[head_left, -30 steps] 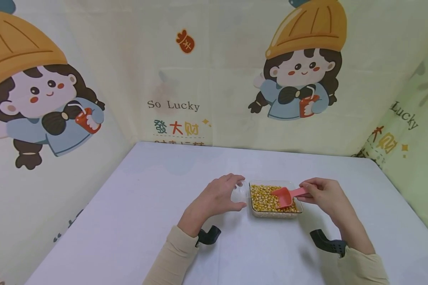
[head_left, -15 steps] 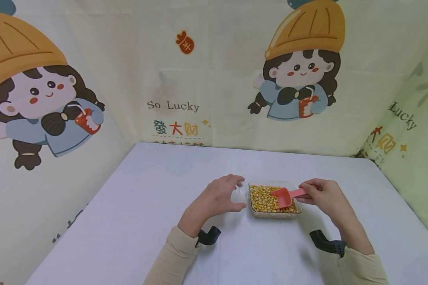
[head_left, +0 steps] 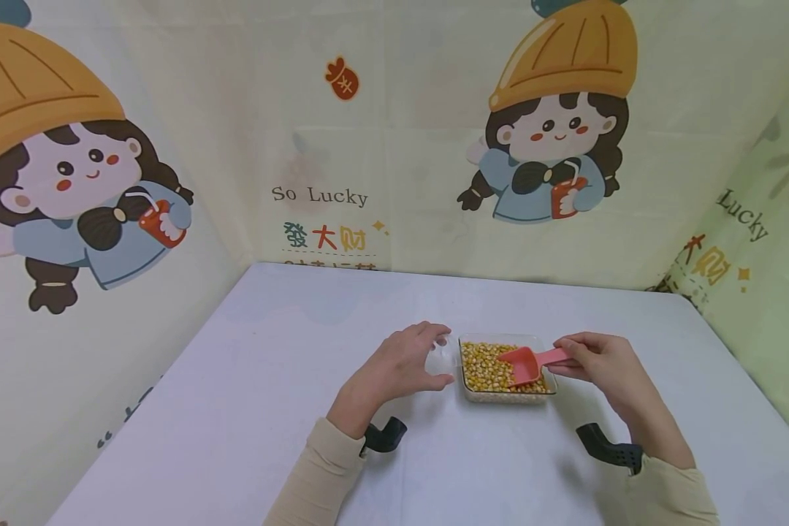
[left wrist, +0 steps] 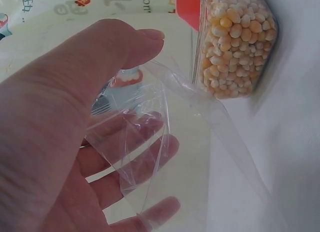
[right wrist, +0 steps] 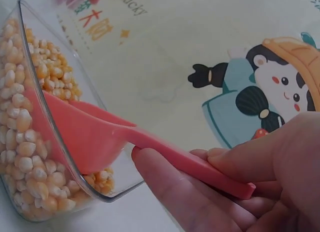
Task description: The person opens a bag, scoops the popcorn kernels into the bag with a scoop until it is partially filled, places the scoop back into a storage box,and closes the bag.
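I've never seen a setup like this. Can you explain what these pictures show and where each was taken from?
There is no robot here, just a person's two bare hands. The wide picture comes from a camera on the head, looking forward and down; the two close-ups come from cameras on the wrists. The black piece at the left wrist is probably a camera mount.

On the white table stands a clear container of corn kernels. The right hand holds a pink scoop by its handle, its bowl inside the container, at the kernels. The left hand, thumb and fingers spread, supports a clear plastic bag beside the container. Behind is a printed cloth with cartoon figures.
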A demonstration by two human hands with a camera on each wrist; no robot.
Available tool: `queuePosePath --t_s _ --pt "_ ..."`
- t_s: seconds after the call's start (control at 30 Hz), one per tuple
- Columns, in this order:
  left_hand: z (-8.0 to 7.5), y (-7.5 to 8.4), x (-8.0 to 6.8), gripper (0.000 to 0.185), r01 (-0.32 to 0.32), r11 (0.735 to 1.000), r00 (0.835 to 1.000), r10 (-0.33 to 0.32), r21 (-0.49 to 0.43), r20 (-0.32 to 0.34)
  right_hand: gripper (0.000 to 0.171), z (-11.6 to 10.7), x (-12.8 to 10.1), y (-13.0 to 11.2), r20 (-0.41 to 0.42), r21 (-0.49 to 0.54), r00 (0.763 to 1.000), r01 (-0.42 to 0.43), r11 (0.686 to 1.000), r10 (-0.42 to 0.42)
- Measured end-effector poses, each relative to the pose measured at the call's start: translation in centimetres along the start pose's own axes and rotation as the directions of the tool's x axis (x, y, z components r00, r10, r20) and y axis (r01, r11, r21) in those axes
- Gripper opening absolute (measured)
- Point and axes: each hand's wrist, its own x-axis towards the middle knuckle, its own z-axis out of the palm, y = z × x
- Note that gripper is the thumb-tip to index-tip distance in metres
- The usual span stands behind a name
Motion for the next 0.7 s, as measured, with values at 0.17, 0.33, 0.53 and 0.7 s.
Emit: queuePosePath --t_s 0.17,0.33,0.53,0.7 --pt "-0.1 0.0 0.0 0.07 -0.001 1.0 1.0 0.001 0.012 0.001 0.052 -0.2 0.0 0.1 -0.007 0.027 1.0 0.008 1.0 -0.008" --pt "-0.1 0.0 -0.1 0.07 0.002 1.0 1.0 -0.002 0.011 0.0 0.051 0.1 -0.2 -0.3 -0.016 0.051 0.999 0.03 0.998 -0.029" --pt "-0.1 0.0 -0.1 0.07 0.005 1.0 1.0 -0.005 -0.004 0.001 0.051 0.3 -0.4 -0.9 -0.021 0.043 0.999 0.031 0.999 -0.03" --pt "-0.2 0.0 -0.2 0.069 0.009 1.0 1.0 -0.009 -0.011 0.007 0.05 0.5 -0.4 -1.3 -0.035 0.027 0.999 0.019 0.999 -0.018"
